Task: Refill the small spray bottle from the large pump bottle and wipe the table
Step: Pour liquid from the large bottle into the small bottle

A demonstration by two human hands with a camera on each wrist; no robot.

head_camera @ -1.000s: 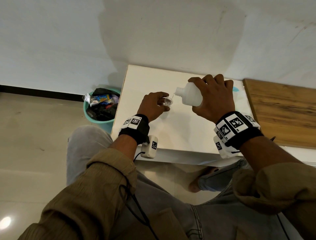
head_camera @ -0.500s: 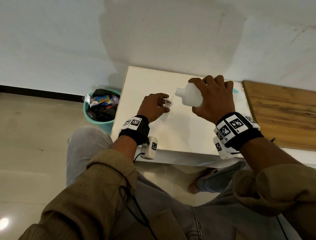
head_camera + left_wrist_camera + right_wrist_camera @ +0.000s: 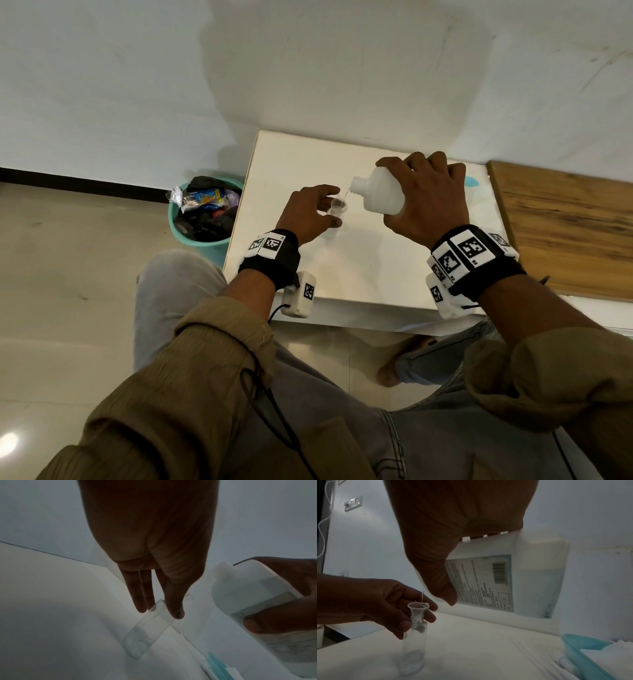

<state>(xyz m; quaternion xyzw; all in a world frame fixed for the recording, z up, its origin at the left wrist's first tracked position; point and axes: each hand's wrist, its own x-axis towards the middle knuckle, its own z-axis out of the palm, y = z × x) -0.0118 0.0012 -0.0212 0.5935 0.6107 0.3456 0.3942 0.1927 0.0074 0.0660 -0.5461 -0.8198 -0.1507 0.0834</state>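
The large bottle (image 3: pixel 378 194) has tipped slightly further over the funnel (image 3: pixel 339 206).

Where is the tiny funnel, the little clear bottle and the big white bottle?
tiny funnel (image 3: pixel 418 606): right wrist view, on its flared rim.
little clear bottle (image 3: pixel 414 654): right wrist view, on its glassy body.
big white bottle (image 3: pixel 380 195): head view, on its white side.

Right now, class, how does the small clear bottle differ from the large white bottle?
The small clear plastic bottle stands upright on the table; the large white labelled bottle is held tilted above it. The small one carries a funnel, steadied by the left hand; the right hand grips the large one. Both are uncapped.
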